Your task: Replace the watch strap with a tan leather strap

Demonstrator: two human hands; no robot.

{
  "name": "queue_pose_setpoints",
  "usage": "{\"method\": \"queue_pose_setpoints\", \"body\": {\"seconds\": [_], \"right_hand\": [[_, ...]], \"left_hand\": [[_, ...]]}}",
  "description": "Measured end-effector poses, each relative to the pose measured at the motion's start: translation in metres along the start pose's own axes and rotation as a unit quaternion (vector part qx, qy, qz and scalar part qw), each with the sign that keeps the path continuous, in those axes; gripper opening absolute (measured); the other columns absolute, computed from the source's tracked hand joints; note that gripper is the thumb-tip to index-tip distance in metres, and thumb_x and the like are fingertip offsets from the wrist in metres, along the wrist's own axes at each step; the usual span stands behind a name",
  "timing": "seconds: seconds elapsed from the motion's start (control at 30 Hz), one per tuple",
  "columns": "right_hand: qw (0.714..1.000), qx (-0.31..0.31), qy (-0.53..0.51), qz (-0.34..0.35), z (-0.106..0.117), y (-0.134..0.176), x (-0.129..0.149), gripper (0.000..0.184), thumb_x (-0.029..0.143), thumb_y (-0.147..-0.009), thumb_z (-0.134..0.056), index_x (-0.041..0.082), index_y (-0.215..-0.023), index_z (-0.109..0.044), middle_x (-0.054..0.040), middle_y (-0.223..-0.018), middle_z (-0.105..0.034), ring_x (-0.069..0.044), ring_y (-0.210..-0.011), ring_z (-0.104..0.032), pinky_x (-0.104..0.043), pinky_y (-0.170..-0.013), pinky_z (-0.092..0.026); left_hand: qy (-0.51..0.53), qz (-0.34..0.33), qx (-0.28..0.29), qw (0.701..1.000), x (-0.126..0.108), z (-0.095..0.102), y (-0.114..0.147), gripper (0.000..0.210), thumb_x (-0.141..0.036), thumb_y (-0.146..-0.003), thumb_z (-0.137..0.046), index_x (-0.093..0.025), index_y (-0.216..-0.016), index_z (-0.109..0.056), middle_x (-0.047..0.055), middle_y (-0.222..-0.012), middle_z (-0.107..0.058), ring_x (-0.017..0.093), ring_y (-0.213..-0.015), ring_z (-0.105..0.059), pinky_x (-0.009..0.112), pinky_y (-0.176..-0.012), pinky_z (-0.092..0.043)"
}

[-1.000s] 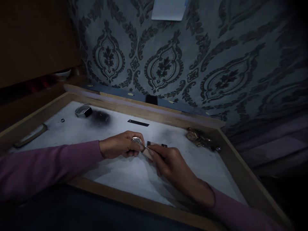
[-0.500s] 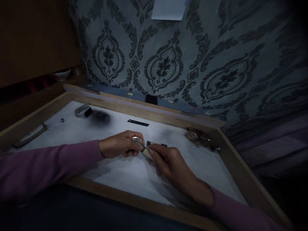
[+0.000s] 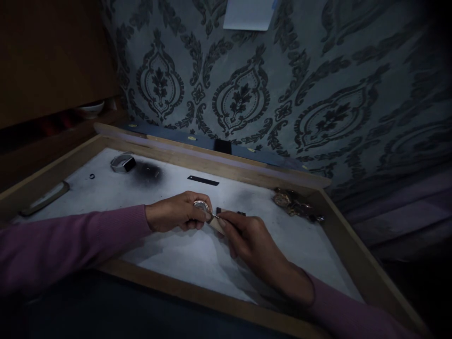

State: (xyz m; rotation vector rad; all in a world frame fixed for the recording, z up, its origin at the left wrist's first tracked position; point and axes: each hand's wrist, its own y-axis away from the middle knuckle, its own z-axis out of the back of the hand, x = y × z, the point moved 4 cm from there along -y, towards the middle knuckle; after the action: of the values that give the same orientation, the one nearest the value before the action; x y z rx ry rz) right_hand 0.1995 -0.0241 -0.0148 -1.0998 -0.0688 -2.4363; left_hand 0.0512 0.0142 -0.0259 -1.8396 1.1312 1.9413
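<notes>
My left hand (image 3: 181,210) is closed around a round, silver-rimmed watch (image 3: 201,205), its thumb lying across the lower edge. My right hand (image 3: 254,242) pinches a thin metal tool (image 3: 214,216), whose tip meets the right side of the watch beside the left thumb. The tool's other end is hidden in the fingers, so its exact kind does not show. Just below the tool is a flat tan piece (image 3: 216,225) with a dark end; I cannot tell whether it joins the watch.
A shallow wooden tray (image 3: 190,278) with a white bottom surrounds everything. In it lie a square-faced watch (image 3: 127,163), a black flat strip (image 3: 203,180), a curved band (image 3: 45,202), and several watches (image 3: 282,198) heaped at the right. Patterned wallpaper (image 3: 240,99) rises behind.
</notes>
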Motion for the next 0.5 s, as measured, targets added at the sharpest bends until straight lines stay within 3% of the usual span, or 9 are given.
{"method": "queue_pose_setpoints", "body": {"seconds": [0.5], "right_hand": [[0.999, -0.010, -0.003, 0.036, -0.0009, 0.0004, -0.0017, 0.029, 0.017, -0.095, -0.043, 0.016, -0.070, -0.058, 0.0000, -0.063, -0.055, -0.012, -0.056, -0.051, -0.024, -0.055, -0.037]], "left_hand": [[0.003, -0.001, 0.011, 1.000, 0.0036, 0.0006, -0.0020, 0.016, -0.026, -0.073, -0.066, -0.017, -0.076, -0.053, -0.006, -0.052, -0.052, 0.005, -0.043, -0.037, 0.019, -0.041, -0.021]]}}
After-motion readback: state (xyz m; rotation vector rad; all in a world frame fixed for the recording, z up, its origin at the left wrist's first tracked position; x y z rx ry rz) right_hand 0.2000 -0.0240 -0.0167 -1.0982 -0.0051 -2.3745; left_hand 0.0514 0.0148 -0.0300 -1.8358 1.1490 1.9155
